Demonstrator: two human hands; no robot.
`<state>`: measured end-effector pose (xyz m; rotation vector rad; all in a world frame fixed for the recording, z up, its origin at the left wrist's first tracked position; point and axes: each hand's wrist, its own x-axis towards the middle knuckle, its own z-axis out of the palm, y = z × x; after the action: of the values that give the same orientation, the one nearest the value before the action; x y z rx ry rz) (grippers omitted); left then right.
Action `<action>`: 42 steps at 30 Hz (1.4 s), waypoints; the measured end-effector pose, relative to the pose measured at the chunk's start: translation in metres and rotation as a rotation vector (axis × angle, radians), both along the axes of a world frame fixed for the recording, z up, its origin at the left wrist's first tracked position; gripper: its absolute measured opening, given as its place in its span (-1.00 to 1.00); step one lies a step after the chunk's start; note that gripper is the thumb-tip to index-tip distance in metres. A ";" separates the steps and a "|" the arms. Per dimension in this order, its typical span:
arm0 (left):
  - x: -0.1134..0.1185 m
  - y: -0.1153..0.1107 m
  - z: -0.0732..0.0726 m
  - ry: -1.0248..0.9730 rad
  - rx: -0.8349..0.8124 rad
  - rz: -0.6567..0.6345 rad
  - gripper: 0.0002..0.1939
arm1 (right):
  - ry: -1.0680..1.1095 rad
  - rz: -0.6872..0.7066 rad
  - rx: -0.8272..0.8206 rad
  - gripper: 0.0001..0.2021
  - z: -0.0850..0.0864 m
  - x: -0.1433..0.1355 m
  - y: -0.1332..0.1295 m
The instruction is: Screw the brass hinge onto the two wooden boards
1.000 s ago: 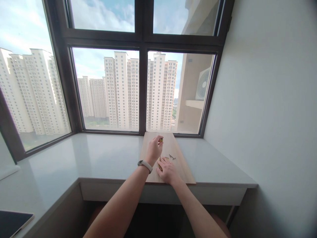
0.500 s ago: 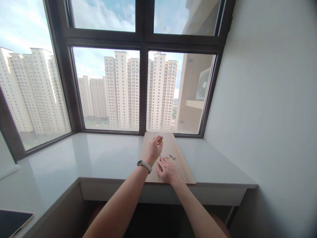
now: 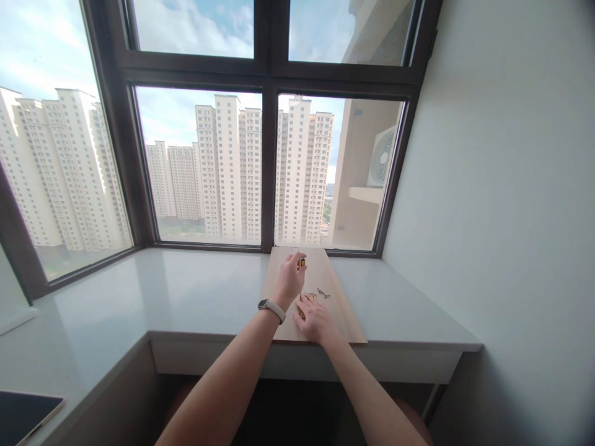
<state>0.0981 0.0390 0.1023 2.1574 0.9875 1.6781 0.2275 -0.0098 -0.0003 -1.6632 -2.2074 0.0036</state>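
Observation:
My left hand, with a watch on its wrist, grips the yellow-and-black handle of a screwdriver. The screwdriver stands upright, its thin shaft pointing down beside the fingers of my right hand. That hand presses a small yellow object against a light wooden board; my fingers cover most of it, so its kind does not show. Several small dark screws lie on the board to the right of both hands.
The board rests on a white windowsill counter, reaching from its front edge to the window frame. A white wall rises at the right. At the lower left lies a flat dark device.
Almost nothing has moved. The screwdriver handle looks slightly turned in my left hand, while my right hand holds its place.

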 end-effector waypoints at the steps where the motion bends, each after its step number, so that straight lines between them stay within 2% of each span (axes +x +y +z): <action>1: 0.000 0.000 0.000 0.003 0.013 -0.005 -0.77 | -0.001 -0.001 -0.001 -0.42 0.000 0.000 0.000; 8: 0.000 -0.003 0.001 -0.011 0.017 -0.023 -0.88 | -0.008 -0.004 0.005 -0.42 -0.001 -0.001 0.001; 15: 0.002 0.002 0.002 -0.022 0.005 -0.023 -0.72 | -0.021 -0.011 0.020 -0.42 -0.004 0.000 0.004; 19: 0.000 -0.001 0.000 0.020 0.041 -0.005 -0.79 | -0.019 -0.007 0.026 -0.42 -0.004 0.000 0.004; 23: 0.000 -0.001 -0.002 0.015 -0.003 0.018 -0.81 | -0.012 -0.003 0.023 -0.41 -0.003 0.000 0.003; 30: 0.003 0.005 -0.003 0.020 -0.007 -0.023 -0.64 | -0.013 -0.012 0.000 -0.41 0.000 0.000 0.001; 37: 0.001 0.000 -0.001 0.020 -0.012 0.002 -0.79 | -0.015 -0.020 -0.016 -0.43 0.002 -0.002 -0.001; 42: 0.002 0.004 -0.003 0.019 -0.023 -0.007 -0.66 | -0.012 -0.012 -0.003 -0.42 0.001 -0.001 0.000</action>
<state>0.0999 0.0435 0.0996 2.1643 0.9983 1.6381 0.2260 -0.0100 0.0008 -1.6821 -2.2072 -0.0064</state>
